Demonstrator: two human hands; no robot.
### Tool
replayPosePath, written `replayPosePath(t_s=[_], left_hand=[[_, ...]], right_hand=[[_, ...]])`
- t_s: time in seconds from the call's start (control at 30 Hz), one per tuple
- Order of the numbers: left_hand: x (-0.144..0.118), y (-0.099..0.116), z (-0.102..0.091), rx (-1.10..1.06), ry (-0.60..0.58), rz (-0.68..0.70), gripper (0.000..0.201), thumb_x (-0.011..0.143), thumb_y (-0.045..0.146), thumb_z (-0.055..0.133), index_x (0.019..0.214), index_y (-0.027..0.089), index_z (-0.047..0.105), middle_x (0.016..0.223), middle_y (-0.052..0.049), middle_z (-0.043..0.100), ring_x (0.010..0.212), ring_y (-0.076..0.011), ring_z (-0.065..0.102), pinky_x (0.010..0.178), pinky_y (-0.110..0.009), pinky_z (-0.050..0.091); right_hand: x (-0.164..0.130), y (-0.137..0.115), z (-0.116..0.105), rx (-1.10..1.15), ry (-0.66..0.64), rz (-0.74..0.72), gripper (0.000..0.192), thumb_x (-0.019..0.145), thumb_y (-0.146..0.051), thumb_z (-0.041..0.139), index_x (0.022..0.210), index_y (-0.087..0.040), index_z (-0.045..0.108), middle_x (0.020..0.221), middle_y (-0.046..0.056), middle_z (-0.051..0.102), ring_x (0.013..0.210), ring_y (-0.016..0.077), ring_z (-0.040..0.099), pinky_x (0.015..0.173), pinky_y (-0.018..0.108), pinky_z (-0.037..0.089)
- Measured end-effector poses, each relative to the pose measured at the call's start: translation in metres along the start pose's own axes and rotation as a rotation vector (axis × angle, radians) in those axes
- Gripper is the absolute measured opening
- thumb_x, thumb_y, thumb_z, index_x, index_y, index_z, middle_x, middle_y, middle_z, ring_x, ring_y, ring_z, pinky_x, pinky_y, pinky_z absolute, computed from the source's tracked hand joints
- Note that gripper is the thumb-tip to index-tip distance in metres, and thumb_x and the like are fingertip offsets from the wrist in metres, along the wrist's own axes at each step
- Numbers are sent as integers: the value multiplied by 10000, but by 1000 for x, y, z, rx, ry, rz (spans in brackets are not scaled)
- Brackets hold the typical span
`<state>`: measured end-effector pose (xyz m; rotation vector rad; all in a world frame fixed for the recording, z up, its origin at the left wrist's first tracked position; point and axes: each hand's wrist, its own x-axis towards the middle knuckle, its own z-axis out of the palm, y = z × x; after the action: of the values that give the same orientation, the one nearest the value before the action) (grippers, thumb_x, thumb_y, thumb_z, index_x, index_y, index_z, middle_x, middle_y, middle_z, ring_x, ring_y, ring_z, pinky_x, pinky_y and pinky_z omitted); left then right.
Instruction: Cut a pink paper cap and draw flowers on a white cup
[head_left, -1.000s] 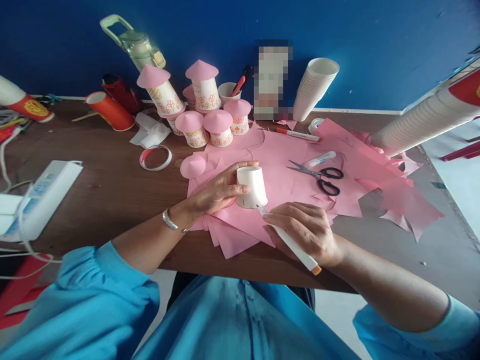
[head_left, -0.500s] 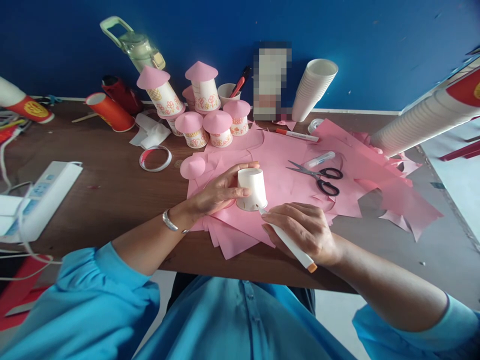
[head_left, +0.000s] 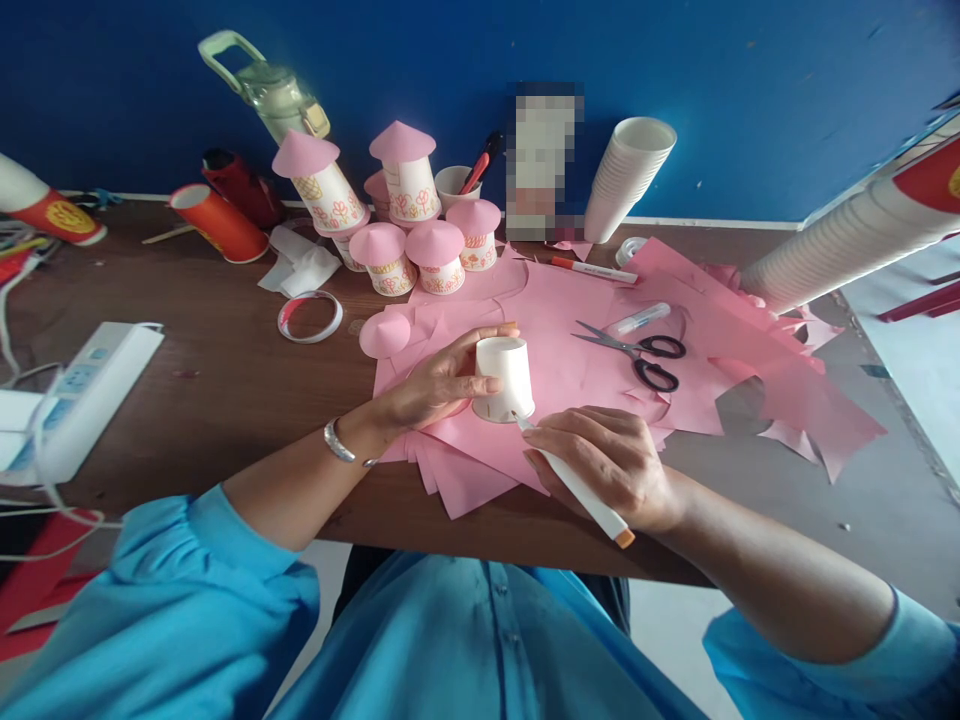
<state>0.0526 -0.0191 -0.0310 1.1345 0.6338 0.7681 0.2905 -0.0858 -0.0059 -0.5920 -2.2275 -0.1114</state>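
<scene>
The cup [head_left: 506, 375] is left of the scissors [head_left: 634, 350] and a little nearer the person, turned upside down, narrow end up and rim toward the pink paper [head_left: 551, 310]; whether the rim rests on the paper cannot be made out. The left hand [head_left: 439, 385], farther left of the scissors, has its grip clamped on the cup, thumb across the wall and fingers behind. The right hand [head_left: 611, 465], nearer the person than the scissors, has its grip closed around a white marker [head_left: 581, 487], its tip at the cup's wall just above the rim; contact is too small to judge.

The cup looks like thin paper: probably very light, firmer at rim and base, softer mid-wall, where a hard pinch could dent it. The smooth wall may turn under the marker, so a gentle hold from opposite sides, toward the base and clear of the rim, seems best. The marker looks light and rigid, easily steadied close to its tip.

On the desk [head_left: 225, 400], roofed cups [head_left: 390, 278] stand left of and beyond the scissors; a stack of cups [head_left: 622, 185] stands beyond them.
</scene>
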Motion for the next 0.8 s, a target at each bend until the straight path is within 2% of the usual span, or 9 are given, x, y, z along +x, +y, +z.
replayPosePath(t_s=[0.23,0.6,0.73,0.8], left_hand=[[0,2,2,-32,-11,-1,571,851,293,860,1397,325,694,1591,-91,535,1271,-278,554,947,-372,525],[-1,3,2,-26,-22,-5,592,856,268,860,1419,318,683,1606,-100,531,1344,-296,527,971,-352,521],[0,2,1,-15,-15,-4,581,857,275,858,1410,323,688,1670,-92,477,1379,-317,519,984,-369,528],[0,1,1,-13,-13,3,585,849,293,863,1408,322,691,1643,-101,507,1357,-316,540,988,-390,531]], right_hand=[[0,0,1,1,7,7,133,963,-101,704,1076,-152,657,801,27,767,679,153,746,560,261,625],[0,0,2,8,13,4,157,945,-93,712,1082,-148,657,774,11,751,654,149,728,562,259,616],[0,0,1,16,9,-6,123,960,-95,695,1063,-151,656,763,9,746,651,144,720,552,256,616],[0,0,1,12,11,-9,128,957,-89,696,1065,-147,656,761,11,743,645,147,716,548,262,614]])
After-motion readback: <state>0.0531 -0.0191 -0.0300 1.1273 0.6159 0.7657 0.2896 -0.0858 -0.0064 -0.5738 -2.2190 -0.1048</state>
